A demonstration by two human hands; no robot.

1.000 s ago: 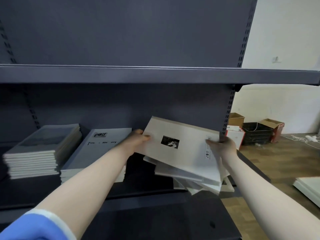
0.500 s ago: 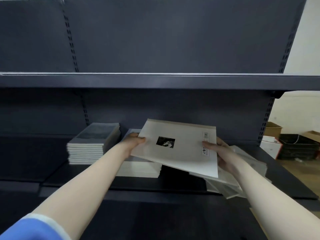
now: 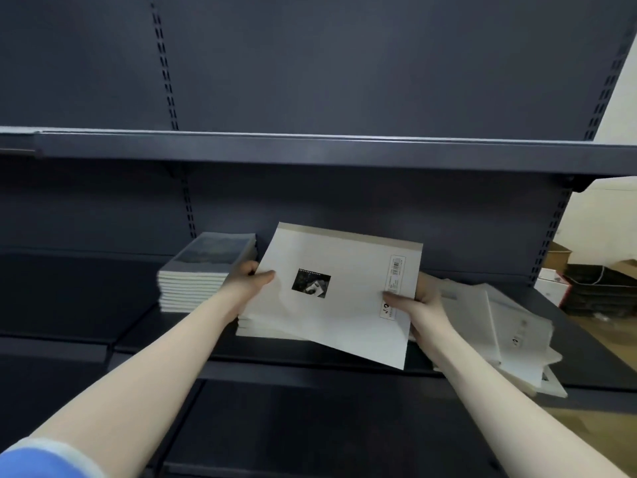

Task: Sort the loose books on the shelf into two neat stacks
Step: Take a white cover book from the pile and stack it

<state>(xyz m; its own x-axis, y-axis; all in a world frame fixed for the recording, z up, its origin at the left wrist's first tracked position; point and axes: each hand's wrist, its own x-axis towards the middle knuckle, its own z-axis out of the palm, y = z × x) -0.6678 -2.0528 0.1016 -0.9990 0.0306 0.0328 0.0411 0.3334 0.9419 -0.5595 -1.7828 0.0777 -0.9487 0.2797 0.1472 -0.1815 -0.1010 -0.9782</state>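
Observation:
A white book [image 3: 344, 291] with a small black picture on its cover is held tilted between both hands, just above a low white stack [image 3: 262, 327] on the shelf. My left hand [image 3: 251, 276] grips its left edge, thumb on the cover. My right hand [image 3: 413, 303] grips its right edge by the barcode label. To the left stands a neat stack with a dark grey cover [image 3: 203, 270]. A loose, messy pile of white books [image 3: 503, 332] lies to the right, partly hidden behind my right arm.
The dark metal shelf [image 3: 310, 370] has an upper shelf board [image 3: 310, 150] close overhead and a slotted back panel. Cardboard boxes and a black crate [image 3: 599, 288] sit on the wooden floor at the far right.
Both hands have carried the white book leftward, away from the messy pile and over the low white stack. The view has turned left with it.

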